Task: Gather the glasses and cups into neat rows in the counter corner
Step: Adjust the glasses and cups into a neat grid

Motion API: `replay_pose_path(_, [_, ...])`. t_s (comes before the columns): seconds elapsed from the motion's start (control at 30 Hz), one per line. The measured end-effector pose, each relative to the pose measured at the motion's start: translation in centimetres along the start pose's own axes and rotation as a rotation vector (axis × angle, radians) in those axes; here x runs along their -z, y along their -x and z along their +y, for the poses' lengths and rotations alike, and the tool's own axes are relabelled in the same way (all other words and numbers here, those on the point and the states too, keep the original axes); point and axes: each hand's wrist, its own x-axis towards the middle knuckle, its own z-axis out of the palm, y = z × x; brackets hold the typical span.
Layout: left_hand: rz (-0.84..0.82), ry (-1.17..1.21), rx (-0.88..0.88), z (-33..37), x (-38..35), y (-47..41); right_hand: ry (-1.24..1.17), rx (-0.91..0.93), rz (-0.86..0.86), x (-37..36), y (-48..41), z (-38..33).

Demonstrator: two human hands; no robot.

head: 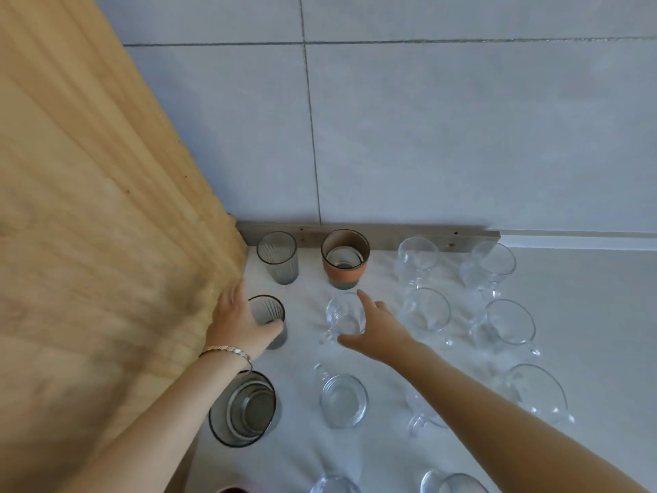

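Your left hand point(239, 320) wraps a grip around the smoky ribbed glass point(267, 316) in the second row, thumb curled over its near rim, right beside the wooden panel point(89, 208). Your right hand point(373, 329) is released, fingers spread, with the thumb and forefinger bracketing the clear glass point(345, 314) next to it; you can't tell whether they touch it. On the white surface point(586, 314) the rows run back to the tiled wall: another smoky glass point(278, 256) and a terracotta cup point(345, 257) stand in the corner against the grey strip point(387, 234), with clear handled cups point(425, 311) lined up to their right. Nearer you sit a wide dark-rimmed tumbler point(243, 409) and a low clear glass point(343, 400). A metal bracelet point(227, 352) circles your left wrist.
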Motion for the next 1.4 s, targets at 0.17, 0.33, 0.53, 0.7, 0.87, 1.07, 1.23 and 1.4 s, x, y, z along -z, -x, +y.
replay_pose_path(0.17, [-0.186,0.074,-0.069,-1.8,-0.2,-0.6,-0.038,-0.115,0.145,-2.3,-0.2,-1.4])
replay_pose_path(0.33, [-0.119,0.070,-0.099,-2.2,-0.5,-1.6,-0.040,-0.027,0.015,-2.4,-0.6,-1.1])
replay_pose_path(0.53, [-0.002,0.162,-0.048,-0.8,-1.4,-1.7,-0.095,-0.100,0.116,-3.1,-1.7,-1.8])
replay_pose_path(0.7, [0.032,0.162,-0.040,-0.7,-1.9,-1.7,-0.031,0.030,0.109,-2.9,-2.5,-1.9])
replay_pose_path(0.87, [0.024,0.124,-0.053,-0.8,-1.9,-1.7,0.004,0.040,0.128,-3.3,-2.5,-1.6])
replay_pose_path(1.07, [0.033,-0.091,0.012,0.1,-2.9,-1.1,-0.099,0.083,0.105,-2.8,-1.1,-0.2])
replay_pose_path(1.23, [0.140,-0.232,-0.440,5.6,-5.7,1.4,-0.152,0.187,0.464,2.0,2.8,4.4])
replay_pose_path(1.4, [-0.225,-0.225,-0.529,13.8,-10.3,3.6,-0.077,-0.223,0.524,7.9,3.9,13.4])
